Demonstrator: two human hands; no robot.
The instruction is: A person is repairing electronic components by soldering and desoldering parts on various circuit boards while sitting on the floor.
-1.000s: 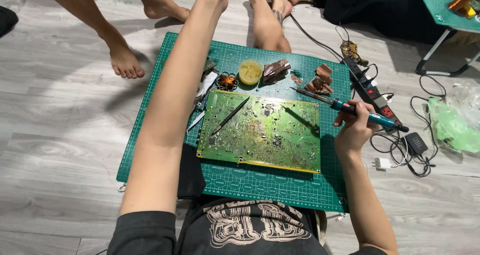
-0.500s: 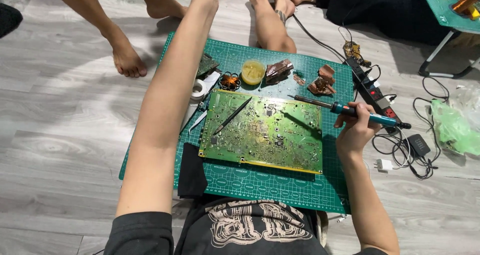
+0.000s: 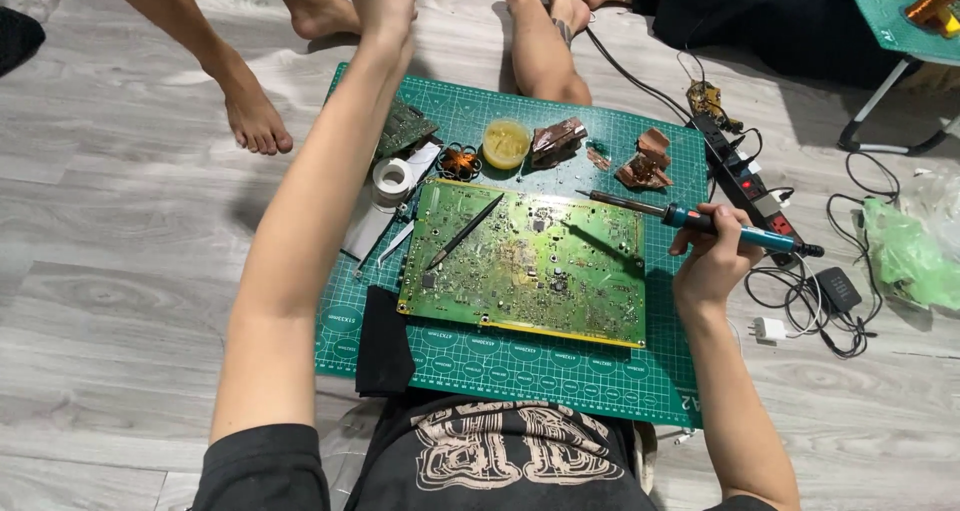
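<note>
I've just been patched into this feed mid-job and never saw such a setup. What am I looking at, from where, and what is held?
The view comes from a camera on a person's head, looking down at their own arms; there is no machine. They sit on a wooden floor before a green cutting mat. On it lies a large green circuit board with a thin dark tool resting across it. The right hand has its grip closed on a blue-handled soldering iron, tip above the board. The left hand stretches beyond the mat's far edge, holding nothing visible. Other people's bare feet are nearby.

Green circuit board point(image 3: 530, 261) on a gridded green mat point(image 3: 560, 371); teal-handled soldering iron point(image 3: 720, 227)
</note>
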